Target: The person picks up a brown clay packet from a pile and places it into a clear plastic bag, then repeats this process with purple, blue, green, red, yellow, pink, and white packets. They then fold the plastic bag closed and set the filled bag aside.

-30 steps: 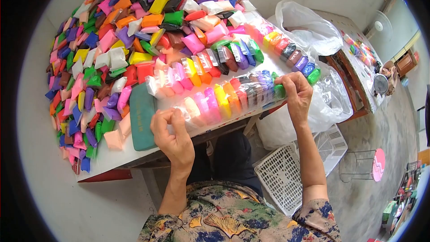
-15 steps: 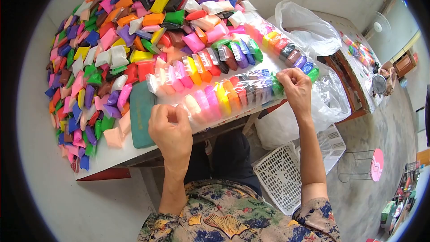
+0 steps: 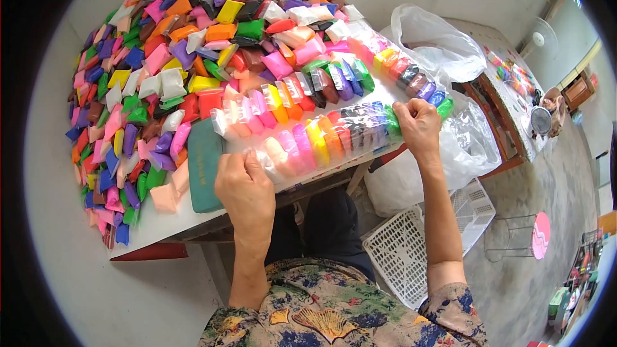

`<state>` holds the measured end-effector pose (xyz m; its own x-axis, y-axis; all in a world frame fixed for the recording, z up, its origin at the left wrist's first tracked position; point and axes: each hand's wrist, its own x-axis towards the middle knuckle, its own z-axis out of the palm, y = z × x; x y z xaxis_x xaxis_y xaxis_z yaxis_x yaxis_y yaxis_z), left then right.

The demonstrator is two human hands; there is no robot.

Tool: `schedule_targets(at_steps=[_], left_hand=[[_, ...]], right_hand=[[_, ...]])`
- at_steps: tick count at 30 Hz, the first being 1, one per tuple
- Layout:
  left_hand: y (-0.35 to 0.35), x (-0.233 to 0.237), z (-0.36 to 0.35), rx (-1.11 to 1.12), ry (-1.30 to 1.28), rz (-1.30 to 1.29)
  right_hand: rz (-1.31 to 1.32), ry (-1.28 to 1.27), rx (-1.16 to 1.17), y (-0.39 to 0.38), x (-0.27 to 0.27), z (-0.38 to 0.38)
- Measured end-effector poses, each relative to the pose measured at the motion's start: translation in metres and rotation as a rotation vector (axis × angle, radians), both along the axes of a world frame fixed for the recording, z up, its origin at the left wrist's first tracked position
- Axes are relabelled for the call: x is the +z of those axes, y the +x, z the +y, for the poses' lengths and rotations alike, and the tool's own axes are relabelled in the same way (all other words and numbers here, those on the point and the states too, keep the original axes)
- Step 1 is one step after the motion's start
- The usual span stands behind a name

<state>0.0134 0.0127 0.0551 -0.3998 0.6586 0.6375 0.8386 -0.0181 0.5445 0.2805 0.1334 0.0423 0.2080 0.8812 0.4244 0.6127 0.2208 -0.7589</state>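
Two hands hold one strip (image 3: 328, 138) of coloured packets in a clear sleeve.

Left hand (image 3: 244, 189): closed on the pale end, knuckles up. Right hand (image 3: 418, 127): fist closed on the green end.

Change over the last second: both hands move up and inward, toward each other. The strip reads shorter and the packets sit tighter.

The strip now lies along the near edge of the table (image 3: 164, 225), parallel to two similar rows (image 3: 289, 93) behind it. Whether it rests fully on the surface is unclear from this angle.

Effect on the work: the strip is compacted and lined up with the rows, with both ends gripped.

A loose pile (image 3: 148, 64) lies behind. A green pad (image 3: 204, 164) sits just beside the left hand.
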Motion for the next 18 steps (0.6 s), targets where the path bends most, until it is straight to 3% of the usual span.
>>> schedule_targets(at_steps=[11, 18], left_hand=[[-0.0028, -0.0031, -0.0008, -0.044, -0.037, -0.013], [-0.0039, -0.0076, -0.0044, -0.021, -0.055, -0.155]], right_hand=[[-0.032, -0.057, -0.082, -0.0001, -0.0029, -0.0011], [-0.011, -0.078, -0.116, -0.0017, 0.0008, -0.0035]])
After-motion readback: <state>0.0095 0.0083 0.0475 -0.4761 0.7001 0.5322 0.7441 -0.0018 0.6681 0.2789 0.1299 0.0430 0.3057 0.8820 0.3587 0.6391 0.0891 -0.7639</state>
